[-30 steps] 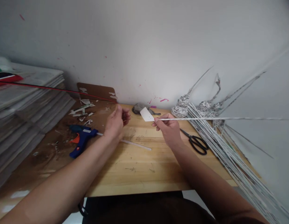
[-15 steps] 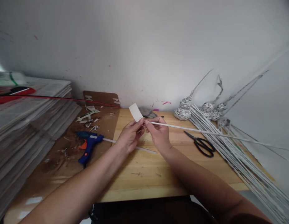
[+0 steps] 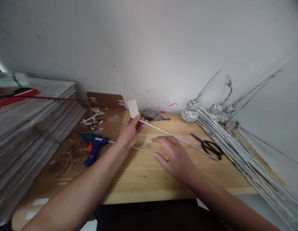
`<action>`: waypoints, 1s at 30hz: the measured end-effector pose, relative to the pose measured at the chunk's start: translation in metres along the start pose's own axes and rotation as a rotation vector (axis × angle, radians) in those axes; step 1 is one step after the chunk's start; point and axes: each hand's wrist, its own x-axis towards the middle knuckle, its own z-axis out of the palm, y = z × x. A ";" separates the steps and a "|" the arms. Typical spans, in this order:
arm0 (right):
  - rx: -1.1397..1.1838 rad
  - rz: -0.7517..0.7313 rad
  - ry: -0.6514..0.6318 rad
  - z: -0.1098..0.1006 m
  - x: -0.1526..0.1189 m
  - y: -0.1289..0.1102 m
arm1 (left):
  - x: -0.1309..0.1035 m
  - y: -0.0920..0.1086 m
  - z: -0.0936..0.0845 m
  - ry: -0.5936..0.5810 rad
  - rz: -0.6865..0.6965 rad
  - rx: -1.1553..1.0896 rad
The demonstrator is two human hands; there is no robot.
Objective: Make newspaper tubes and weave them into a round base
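My left hand (image 3: 130,131) pinches the near end of a thin rolled paper stick (image 3: 168,133), and a small white paper strip (image 3: 133,108) stands up from the same grip. The stick slants down to the right, its far end over the black scissors (image 3: 209,147). My right hand (image 3: 173,157) is off the stick, below it, with thumb and fingers spread and nothing between them. Under my left wrist lies a white glue stick (image 3: 142,149), running from the back of a blue glue gun (image 3: 96,147).
Stacked newspapers (image 3: 40,128) rise at the left. Torn paper scraps (image 3: 92,117) lie on brown cardboard (image 3: 55,175). A grey rag (image 3: 151,114) is by the wall. At the right are several woven paper shapes (image 3: 190,112) and a bundle of paper sticks (image 3: 238,154).
My right hand has let go of the stick and moved down and right, its fingers spreading. My left hand has shifted slightly left with the paper strip, and the stick now slopes more steeply downward.
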 end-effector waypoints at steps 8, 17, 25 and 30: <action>-0.315 0.262 -0.145 -0.022 -0.011 0.041 | -0.002 0.000 0.002 -0.015 -0.022 -0.028; 0.926 0.783 -0.486 -0.015 -0.016 0.026 | 0.001 0.005 0.000 -0.056 -0.105 -0.058; -0.039 0.341 -0.282 -0.002 -0.001 0.022 | -0.001 -0.003 -0.002 -0.035 -0.134 -0.088; 0.070 0.310 -0.293 0.019 0.005 0.020 | -0.004 -0.005 0.002 -0.039 -0.123 -0.276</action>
